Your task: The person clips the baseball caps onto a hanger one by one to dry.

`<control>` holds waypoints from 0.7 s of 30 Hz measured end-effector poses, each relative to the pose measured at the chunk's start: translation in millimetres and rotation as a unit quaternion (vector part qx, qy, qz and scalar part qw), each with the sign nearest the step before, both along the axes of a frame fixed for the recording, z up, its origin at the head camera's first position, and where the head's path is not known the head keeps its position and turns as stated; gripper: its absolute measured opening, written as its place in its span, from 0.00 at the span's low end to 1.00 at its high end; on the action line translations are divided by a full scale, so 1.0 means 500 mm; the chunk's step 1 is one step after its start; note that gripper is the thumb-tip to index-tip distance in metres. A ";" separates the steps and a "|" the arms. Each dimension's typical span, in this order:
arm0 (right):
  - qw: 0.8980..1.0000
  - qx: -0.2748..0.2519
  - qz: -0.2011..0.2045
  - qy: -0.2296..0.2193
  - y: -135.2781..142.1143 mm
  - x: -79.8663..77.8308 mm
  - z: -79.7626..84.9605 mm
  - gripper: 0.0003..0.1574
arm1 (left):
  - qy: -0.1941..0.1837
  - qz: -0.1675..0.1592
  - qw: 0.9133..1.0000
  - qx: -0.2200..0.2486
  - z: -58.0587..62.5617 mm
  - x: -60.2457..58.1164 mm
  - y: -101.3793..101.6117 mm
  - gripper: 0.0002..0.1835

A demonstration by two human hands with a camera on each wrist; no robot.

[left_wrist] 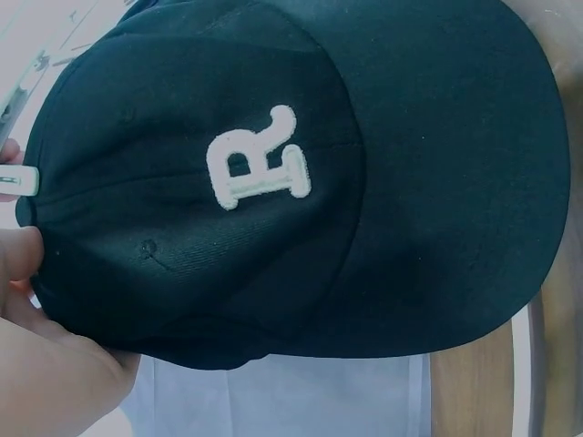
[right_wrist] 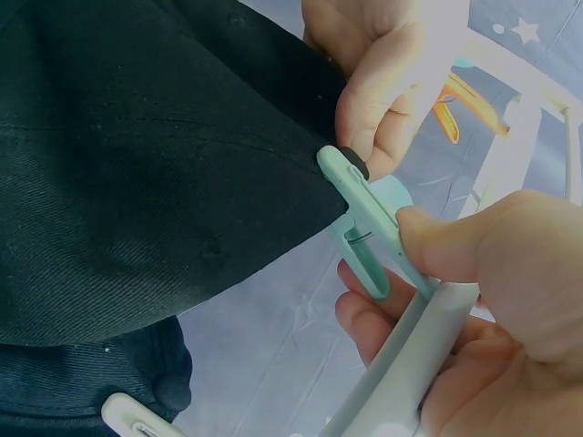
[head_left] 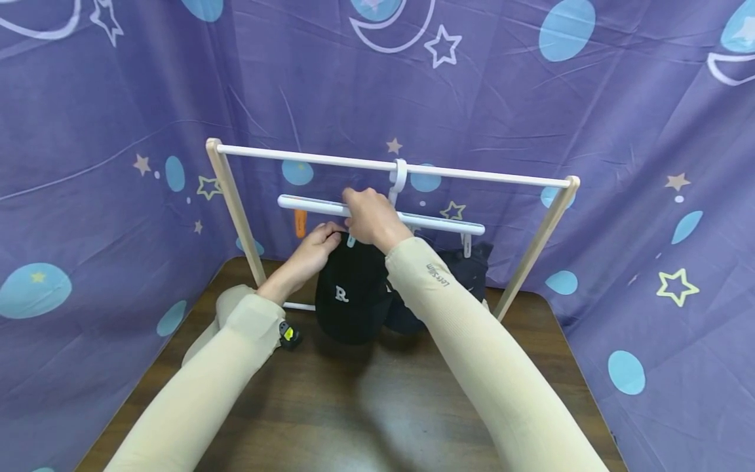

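A black baseball cap (head_left: 354, 314) with a white letter R hangs crown up and brim down below a white clip hanger (head_left: 442, 223). My left hand (head_left: 315, 252) pinches the cap's top edge between thumb and fingers. On the hanger bar, my right hand (head_left: 374, 219) holds a light green clip (right_wrist: 364, 208), its thumb on one leg and fingers behind. The clip's tip lies over the cap's edge in the right wrist view, close to the left thumb. A second dark cap (head_left: 474, 267) hangs further right, partly hidden by the right sleeve.
The hanger hooks over the top rail (head_left: 489, 176) of a wood-legged rack. An orange clip (head_left: 301, 223) dangles at the hanger's left end, a white clip (head_left: 467, 244) at its right. Below is a brown wooden table (head_left: 307, 419); a purple patterned curtain (head_left: 660, 196) surrounds it.
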State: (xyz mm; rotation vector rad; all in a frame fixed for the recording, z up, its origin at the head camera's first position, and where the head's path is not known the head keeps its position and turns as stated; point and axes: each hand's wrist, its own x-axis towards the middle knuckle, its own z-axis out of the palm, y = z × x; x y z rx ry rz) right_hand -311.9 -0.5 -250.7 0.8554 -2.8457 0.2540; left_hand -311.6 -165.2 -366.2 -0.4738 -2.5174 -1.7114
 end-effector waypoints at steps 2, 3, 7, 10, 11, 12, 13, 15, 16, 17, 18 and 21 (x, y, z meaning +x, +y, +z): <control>1.000 0.005 0.000 0.003 0.000 0.000 0.000 0.14 | -0.003 -0.002 1.000 -0.002 0.000 0.000 -0.001 0.18; 1.000 0.009 0.001 0.003 0.000 0.000 0.000 0.14 | -0.004 -0.003 1.000 -0.002 0.000 0.001 -0.001 0.18; 1.000 0.026 0.001 0.004 0.000 0.000 0.000 0.14 | -0.007 -0.002 1.000 -0.002 0.000 0.005 -0.004 0.19; 0.999 0.040 -0.001 0.002 0.000 0.001 0.001 0.15 | -0.007 -0.003 1.000 0.000 0.001 0.007 -0.004 0.19; 0.999 0.044 -0.003 0.000 0.000 0.001 0.001 0.15 | -0.006 -0.004 1.000 0.001 0.002 0.008 -0.003 0.19; 0.999 0.046 -0.004 -0.002 0.000 0.001 0.001 0.15 | -0.004 -0.004 1.000 0.002 0.002 0.009 -0.002 0.19; 0.999 0.048 -0.005 -0.003 0.000 0.001 0.001 0.16 | -0.003 -0.005 1.000 0.003 0.002 0.009 -0.002 0.19; 0.999 0.049 -0.005 -0.006 0.000 0.001 0.001 0.16 | -0.003 -0.006 1.000 0.005 0.001 0.009 -0.001 0.19; 0.999 0.048 -0.005 -0.006 0.000 0.002 0.000 0.16 | -0.001 -0.006 1.000 0.007 0.000 0.009 -0.001 0.19; 0.999 0.049 -0.006 -0.007 0.000 0.002 -0.001 0.16 | 0.001 -0.006 1.000 0.008 0.000 0.009 0.000 0.18; 0.999 0.051 -0.008 -0.007 0.000 0.002 -0.002 0.17 | 0.003 -0.007 1.000 0.007 -0.001 0.010 0.000 0.18; 0.998 0.064 -0.014 -0.002 0.001 0.005 -0.005 0.19 | 0.015 -0.003 1.000 -0.010 -0.004 0.011 -0.001 0.18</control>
